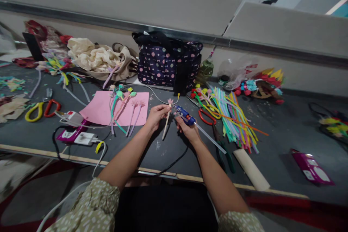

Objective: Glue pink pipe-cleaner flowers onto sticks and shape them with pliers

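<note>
Blue plastic hot-glue gun (185, 115), gripped in the right hand (187, 129) above the dark grey desk (277, 134), slants from lower right to upper left, its nozzle aimed at the pink flower on a pale stick (166, 123) pinched in the left hand (155, 116); any lettering is unreadable.

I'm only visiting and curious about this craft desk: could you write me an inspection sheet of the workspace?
Surface: dark grey table, with small scraps and marks on it.
Things in hand: pink flower stick; blue glue gun, nozzle close to the flower head.
Clutter: pink sheet under craft flowers; pipe cleaners; polka-dot bag; purple packet.
Hands: left hand pinches the flower stick; right hand grips the glue gun.
Cables: black cable crosses the table edge; white cable near the power strip.
Surroundings: grey partition behind; nobody else seen.
</note>
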A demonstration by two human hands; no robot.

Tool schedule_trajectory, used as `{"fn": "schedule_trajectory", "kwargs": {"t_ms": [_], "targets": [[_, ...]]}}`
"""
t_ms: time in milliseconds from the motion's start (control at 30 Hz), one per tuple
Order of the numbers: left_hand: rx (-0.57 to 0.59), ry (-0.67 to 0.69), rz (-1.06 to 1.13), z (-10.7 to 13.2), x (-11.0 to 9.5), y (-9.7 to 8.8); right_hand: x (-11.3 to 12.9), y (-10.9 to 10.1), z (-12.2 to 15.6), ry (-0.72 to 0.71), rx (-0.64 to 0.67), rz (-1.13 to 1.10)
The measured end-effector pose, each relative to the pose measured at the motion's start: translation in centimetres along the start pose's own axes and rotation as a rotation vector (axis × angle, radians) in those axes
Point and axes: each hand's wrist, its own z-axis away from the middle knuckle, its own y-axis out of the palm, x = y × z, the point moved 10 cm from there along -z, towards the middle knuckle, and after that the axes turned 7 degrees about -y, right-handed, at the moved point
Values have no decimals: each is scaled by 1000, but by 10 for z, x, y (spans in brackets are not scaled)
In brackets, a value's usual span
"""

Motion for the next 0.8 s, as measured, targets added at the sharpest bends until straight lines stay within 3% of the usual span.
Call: {"fn": "schedule_trajectory", "kwargs": {"t_ms": [800], "targets": [[1,22,-21,1,-3,0,-2,-2,-2,-114,5,108]]}}
